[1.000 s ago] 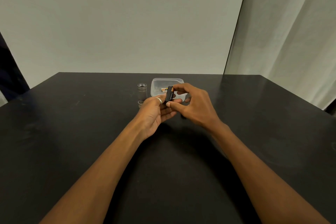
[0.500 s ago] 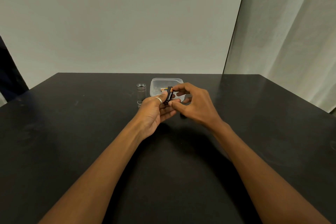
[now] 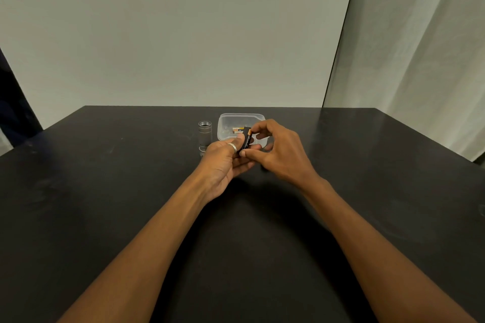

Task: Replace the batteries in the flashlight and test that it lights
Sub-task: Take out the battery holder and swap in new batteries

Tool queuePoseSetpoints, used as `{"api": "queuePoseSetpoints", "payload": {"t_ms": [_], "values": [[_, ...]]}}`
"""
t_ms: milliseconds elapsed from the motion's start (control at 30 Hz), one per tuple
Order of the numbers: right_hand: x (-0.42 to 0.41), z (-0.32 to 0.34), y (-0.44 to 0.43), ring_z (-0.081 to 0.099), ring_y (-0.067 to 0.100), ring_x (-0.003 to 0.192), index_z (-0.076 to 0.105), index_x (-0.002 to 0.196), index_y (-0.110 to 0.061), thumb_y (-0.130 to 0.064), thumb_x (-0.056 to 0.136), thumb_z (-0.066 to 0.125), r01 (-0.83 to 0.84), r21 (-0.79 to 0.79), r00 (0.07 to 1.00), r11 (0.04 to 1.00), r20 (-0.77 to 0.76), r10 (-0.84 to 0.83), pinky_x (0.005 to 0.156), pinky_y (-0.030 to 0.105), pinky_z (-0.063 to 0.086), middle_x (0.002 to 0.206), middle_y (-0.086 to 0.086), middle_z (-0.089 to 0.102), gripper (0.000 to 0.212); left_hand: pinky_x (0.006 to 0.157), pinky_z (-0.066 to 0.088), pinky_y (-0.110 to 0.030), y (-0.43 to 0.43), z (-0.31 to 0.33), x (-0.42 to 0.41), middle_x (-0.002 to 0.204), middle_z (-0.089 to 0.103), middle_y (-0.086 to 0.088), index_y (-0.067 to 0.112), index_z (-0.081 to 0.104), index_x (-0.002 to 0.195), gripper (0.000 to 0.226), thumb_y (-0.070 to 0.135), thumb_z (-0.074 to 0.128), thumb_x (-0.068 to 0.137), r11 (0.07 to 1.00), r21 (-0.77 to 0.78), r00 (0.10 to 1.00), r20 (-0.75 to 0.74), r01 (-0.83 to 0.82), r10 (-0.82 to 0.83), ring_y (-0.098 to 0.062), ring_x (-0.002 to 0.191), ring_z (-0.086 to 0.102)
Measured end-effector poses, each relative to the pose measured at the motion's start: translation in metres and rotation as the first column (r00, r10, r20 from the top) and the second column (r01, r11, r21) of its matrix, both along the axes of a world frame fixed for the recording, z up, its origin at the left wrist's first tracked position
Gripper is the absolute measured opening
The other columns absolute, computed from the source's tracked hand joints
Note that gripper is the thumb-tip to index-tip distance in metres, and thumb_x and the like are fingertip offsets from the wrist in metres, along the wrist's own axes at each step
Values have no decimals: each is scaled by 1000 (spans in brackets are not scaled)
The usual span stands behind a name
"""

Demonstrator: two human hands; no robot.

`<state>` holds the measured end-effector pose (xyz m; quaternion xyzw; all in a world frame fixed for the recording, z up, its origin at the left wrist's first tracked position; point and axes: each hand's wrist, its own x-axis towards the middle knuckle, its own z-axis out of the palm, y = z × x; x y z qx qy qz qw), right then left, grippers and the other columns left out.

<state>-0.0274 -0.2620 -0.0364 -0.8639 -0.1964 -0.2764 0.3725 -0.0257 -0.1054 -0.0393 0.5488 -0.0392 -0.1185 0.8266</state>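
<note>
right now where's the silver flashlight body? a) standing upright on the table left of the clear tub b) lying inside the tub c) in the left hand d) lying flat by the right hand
a: the silver flashlight body stands upright on the black table, open end up, just left of the clear tub, and neither hand touches it.

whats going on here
A person is changing flashlight batteries at a black table. The left hand holds a dark holder while the right hand fits a battery into it. The flashlight body stands open beside a clear tub holding more batteries.
</note>
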Motion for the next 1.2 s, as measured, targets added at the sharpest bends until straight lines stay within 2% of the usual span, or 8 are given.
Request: {"api": "queuePoseSetpoints", "payload": {"t_ms": [300,433,600,700,800,900,1000,1200], "values": [[-2,0,5,51,-8,77,60,108,-12,-22,73,89,18,21,999,1000,50,-19,67,5,43,103,-9,59,46,71,61,-27,-2,-2,3,92,78,-10,4,66,119,31,25,49,106,1000,-6,1000,0,-22,22,-16,83,75],[1,0,3,62,4,89,63,104,-13,-23,75,88,-5,77,998,997,56,1,70,10,47,99,-11,64,39,72,61,-28,-2,-4,4,96,77,-11,2,66,118,30,24,50,106,999,-16,1000,-3,-29,29,-18,84,74],[1,4,9,69,6,84,68,96,-12,-14,81,83,-40,317,999,947,-21,49,76,17,56,88,-5,73,22,74,61,-29,-3,-5,4,98,76,-11,5,68,118,29,24,51,106,1000,4,1000,23,-15,14,-19,88,75],[1,13,0,73,12,83,66,99,-13,-8,83,81,-13,561,988,828,-119,96,72,29,60,94,4,73,23,72,61,-28,-2,-3,3,96,78,-10,7,67,115,30,27,47,107,1000,-13,1000,1,-11,11,-16,84,75],[0,21,-19,75,20,82,62,108,-8,-5,87,77,48,685,986,727,-150,76,66,29,61,103,16,71,27,71,60,-29,-2,-3,4,96,79,-8,8,69,115,33,30,45,107,1000,-13,1000,-24,-15,15,-14,85,74],[4,19,-38,75,20,78,62,111,-11,-10,85,80,208,599,969,773,-233,-80,63,27,60,97,11,73,31,73,59,-30,-2,-3,5,92,77,-3,9,70,117,34,31,45,107,1000,-13,999,-24,-21,21,-12,85,69],[10,12,-52,72,9,65,72,99,-12,-16,82,82,387,365,899,847,-352,-259,66,25,62,83,3,76,20,73,59,-31,-2,-3,4,94,70,-1,10,70,120,36,33,46,106,999,6,999,4,-34,34,-10,84,63],[12,-5,-56,74,17,75,79,85,-15,-18,84,81,385,26,825,923,-459,-331,78,38,64,79,3,76,4,63,55,-27,-3,-1,4,99,57,1,16,75,117,35,36,49,105,996,42,997,17,-77,76,-8,81,51]]}}
